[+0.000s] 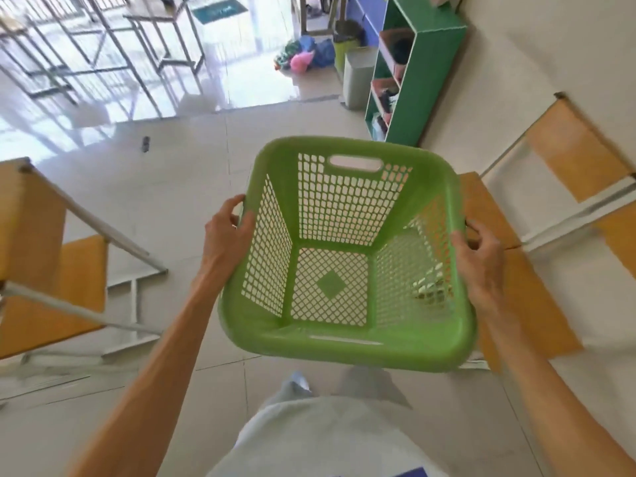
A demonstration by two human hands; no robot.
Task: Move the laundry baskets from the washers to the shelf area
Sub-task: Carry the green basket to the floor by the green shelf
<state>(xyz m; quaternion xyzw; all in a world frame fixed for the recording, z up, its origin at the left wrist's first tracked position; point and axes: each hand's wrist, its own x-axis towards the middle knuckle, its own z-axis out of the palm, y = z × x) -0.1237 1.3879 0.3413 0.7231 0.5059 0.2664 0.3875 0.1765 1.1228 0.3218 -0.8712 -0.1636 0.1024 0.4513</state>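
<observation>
Tiled floor [179, 187], green shelf unit [418, 70] at upper right
Green laundry basket [347, 335] held mid-frame above the floor; left hand [227, 232] and right hand [481, 256] each clasp a side rim

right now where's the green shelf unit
In the head view, the green shelf unit stands upper right against the wall, beyond the basket, beside a grey bin.

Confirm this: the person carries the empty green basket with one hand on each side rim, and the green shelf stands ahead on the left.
Not quite. In the head view the green shelf stands ahead on the right. The rest holds: left hand and right hand grip the side rims of the empty green basket.
</observation>
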